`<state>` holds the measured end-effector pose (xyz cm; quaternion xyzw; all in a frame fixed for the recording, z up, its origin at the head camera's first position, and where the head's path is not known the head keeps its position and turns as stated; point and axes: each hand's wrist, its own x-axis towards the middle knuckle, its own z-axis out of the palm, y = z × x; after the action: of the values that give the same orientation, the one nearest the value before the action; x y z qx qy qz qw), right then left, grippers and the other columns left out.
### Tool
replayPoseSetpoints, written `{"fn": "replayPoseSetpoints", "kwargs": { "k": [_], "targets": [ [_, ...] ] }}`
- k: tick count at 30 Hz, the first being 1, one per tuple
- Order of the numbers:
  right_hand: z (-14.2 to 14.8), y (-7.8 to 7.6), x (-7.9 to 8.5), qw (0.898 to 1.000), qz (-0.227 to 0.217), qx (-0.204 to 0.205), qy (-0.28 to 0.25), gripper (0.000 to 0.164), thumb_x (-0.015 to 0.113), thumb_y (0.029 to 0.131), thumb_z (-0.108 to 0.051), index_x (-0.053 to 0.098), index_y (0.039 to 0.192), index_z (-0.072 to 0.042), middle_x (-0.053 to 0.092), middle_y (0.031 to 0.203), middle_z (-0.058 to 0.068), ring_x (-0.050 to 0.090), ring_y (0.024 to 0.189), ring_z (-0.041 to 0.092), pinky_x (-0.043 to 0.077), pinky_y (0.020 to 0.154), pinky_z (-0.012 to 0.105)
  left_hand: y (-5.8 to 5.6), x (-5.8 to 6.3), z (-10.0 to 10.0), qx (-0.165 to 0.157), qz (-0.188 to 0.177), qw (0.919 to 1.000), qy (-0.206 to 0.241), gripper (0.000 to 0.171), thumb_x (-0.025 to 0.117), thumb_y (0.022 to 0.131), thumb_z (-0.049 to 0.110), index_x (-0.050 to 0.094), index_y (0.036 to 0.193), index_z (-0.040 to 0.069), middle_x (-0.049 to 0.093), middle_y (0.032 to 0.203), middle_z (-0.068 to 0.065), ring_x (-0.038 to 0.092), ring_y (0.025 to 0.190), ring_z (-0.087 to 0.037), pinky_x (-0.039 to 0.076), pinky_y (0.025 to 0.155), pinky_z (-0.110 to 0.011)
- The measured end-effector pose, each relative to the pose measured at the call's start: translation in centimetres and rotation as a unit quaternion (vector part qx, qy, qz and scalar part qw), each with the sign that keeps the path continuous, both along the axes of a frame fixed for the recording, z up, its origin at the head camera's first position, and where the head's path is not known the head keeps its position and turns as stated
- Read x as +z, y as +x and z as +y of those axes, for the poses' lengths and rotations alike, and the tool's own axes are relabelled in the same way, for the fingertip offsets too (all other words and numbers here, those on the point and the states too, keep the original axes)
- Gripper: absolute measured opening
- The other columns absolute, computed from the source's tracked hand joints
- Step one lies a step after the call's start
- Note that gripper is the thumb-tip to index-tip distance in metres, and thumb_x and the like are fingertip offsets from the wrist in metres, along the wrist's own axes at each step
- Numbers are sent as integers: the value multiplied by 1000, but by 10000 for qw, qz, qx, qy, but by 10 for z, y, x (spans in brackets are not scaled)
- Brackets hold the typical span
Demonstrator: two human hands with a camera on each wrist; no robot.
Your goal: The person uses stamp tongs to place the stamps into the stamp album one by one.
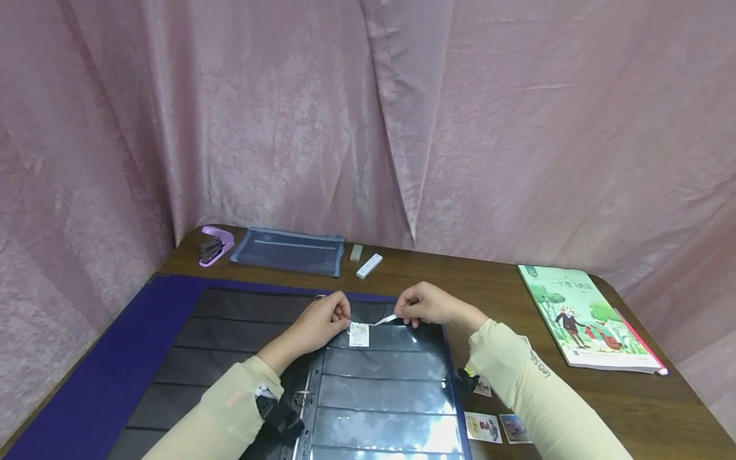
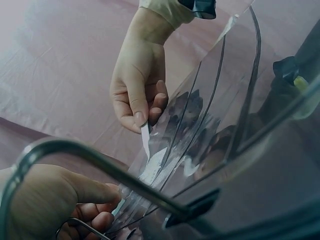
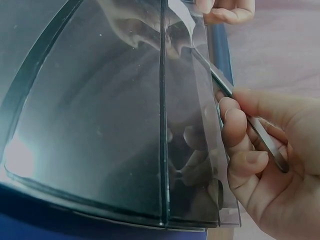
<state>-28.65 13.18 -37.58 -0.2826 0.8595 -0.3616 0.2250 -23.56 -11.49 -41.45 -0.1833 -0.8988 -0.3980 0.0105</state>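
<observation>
An open ring-bound stamp album (image 1: 103,358) with a blue cover lies before me, black strip pages on the left and a clear pocket page (image 1: 385,390) on the right. My right hand (image 1: 425,303) holds metal tweezers (image 3: 265,140), thumb and fingers round the shanks. Their tips reach a small pale stamp (image 1: 359,335) in the top strip of the pocket page. At the left of the stamp, my left hand (image 1: 319,322) pinches the page's top edge. In the left wrist view a metal ring (image 2: 95,152) crosses in front of the left hand (image 2: 50,197).
Stamps or small cards (image 1: 483,427) lie right of the album, partly behind the right sleeve. A green picture book (image 1: 592,319) is at the far right. Along the back are a purple stapler-like tool (image 1: 217,246), a blue mesh pouch (image 1: 287,252) and two small blocks (image 1: 369,266).
</observation>
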Motion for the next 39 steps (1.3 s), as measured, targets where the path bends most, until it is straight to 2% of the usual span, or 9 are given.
{"fn": "replayPoseSetpoints", "kwargs": {
  "k": [6, 14, 23, 29, 39],
  "targets": [
    [2, 1, 2, 10000, -1, -2, 21, 17, 56, 87, -12, 65, 89, 2, 60, 67, 8, 50, 51, 11, 33, 40, 18, 0, -1, 0, -25, 45, 10000, 1, 16, 65, 79, 7, 50, 80, 12, 52, 74, 2, 46, 69, -8, 39, 63, -20],
    [11, 1, 9, 9996, 100, -277, 23, 16, 56, 87, -14, 66, 89, -2, 59, 67, 4, 52, 53, 16, 35, 41, 19, -3, -3, 1, 89, -80, 9999, 13, 16, 66, 79, 8, 50, 79, 13, 52, 74, 4, 46, 69, -7, 39, 63, -19],
    [31, 6, 27, 9993, 109, -316, -167, 25, 57, 88, -22, 63, 94, 1, 60, 75, 19, 52, 54, 16, 32, 41, 18, -2, -3, 2, 83, -91, 9999, -53, 15, 65, 80, 8, 51, 79, 12, 52, 74, 3, 46, 70, -8, 39, 63, -19],
    [46, 11, 40, 9990, 119, -366, -244, 26, 55, 89, -22, 62, 95, 3, 58, 71, 12, 53, 55, 14, 34, 43, 20, -1, -1, 1, 65, -197, 9998, -45, 14, 65, 80, 10, 51, 79, 13, 51, 73, 4, 46, 69, -8, 38, 62, -20],
    [66, 21, 52, 9977, 283, -599, -164, 20, 56, 88, -22, 63, 90, -4, 57, 68, 9, 50, 54, 9, 41, 47, 23, -2, -2, 0, -6, -215, 9998, -49, 14, 65, 80, 11, 52, 79, 14, 51, 72, 4, 46, 68, -8, 38, 61, -19]
  ]
}}
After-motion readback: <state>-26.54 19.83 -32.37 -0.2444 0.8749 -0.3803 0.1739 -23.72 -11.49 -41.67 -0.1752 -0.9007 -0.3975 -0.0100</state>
